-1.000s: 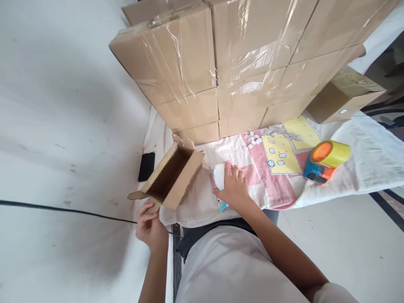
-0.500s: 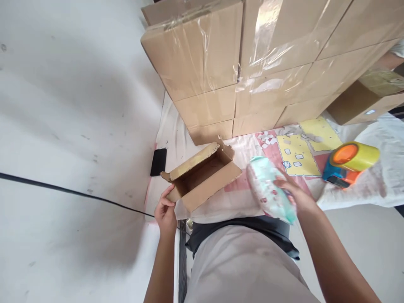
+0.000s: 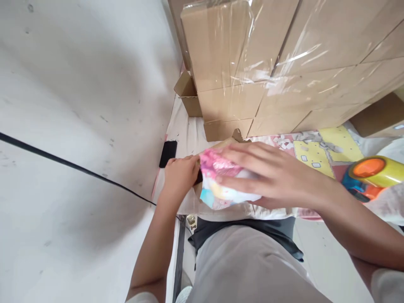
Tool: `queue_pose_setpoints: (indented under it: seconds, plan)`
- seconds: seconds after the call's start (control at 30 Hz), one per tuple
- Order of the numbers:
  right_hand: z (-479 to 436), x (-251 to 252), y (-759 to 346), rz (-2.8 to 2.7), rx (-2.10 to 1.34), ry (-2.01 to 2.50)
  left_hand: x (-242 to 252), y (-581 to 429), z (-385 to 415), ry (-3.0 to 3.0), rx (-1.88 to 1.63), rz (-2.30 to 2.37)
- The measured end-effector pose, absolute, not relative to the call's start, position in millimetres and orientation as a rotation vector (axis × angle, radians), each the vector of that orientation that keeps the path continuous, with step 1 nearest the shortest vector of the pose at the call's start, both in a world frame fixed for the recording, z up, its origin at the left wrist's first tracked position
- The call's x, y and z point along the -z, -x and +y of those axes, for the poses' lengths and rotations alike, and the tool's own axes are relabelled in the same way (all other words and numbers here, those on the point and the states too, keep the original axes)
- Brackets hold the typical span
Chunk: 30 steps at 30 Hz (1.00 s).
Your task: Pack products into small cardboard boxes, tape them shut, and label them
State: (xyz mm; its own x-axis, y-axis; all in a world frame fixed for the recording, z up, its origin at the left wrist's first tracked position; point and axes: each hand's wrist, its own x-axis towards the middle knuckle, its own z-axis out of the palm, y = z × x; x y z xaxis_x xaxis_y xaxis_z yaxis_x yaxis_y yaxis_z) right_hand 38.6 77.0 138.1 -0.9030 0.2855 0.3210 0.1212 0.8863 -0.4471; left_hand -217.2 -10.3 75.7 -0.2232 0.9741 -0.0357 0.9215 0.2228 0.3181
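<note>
My right hand [image 3: 261,172] is closed around a soft plastic-wrapped pack [image 3: 222,179] in pink, white and teal, slightly smeared by motion. The pack is tilted over a small open cardboard box [image 3: 197,192], covering most of it. I cannot tell how far the pack reaches inside. At the box's left end, my left hand [image 3: 181,174] grips the cardboard with bent fingers. A torn flap of the box shows behind my right hand.
Stacked, taped cartons [image 3: 227,101] form a wall behind. A small open box [image 3: 191,103] stands by their left side. A flat black object [image 3: 168,154] lies near the white wall. At right are a tape dispenser [image 3: 368,172] and another open carton [image 3: 381,115].
My right hand has brought the pack leftward over the box, turning its pink side into view. My left hand has shifted up along the box end. The view has moved somewhat left.
</note>
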Motion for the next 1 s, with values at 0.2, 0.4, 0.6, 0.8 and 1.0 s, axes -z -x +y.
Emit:
queue_pose_setpoints:
  seconds: [0.2,0.4,0.6,0.8,1.0]
  plan:
    - [94,-119,24,-2.976,-0.267,-0.215,-77,270,24,-1.707,-0.583,1.852]
    - [111,-80,54,-3.191,-0.188,-0.116,-69,273,36,-1.710,-0.606,1.752]
    - [119,-58,54,-3.373,-0.107,-0.040,-67,271,41,-1.724,-0.636,1.779]
    - [121,-51,45,-3.241,-0.112,0.040,-64,268,41,-1.669,-0.672,1.792]
    - [94,-39,93,-3.508,-0.143,0.108,-63,266,45,-1.669,-0.669,1.834]
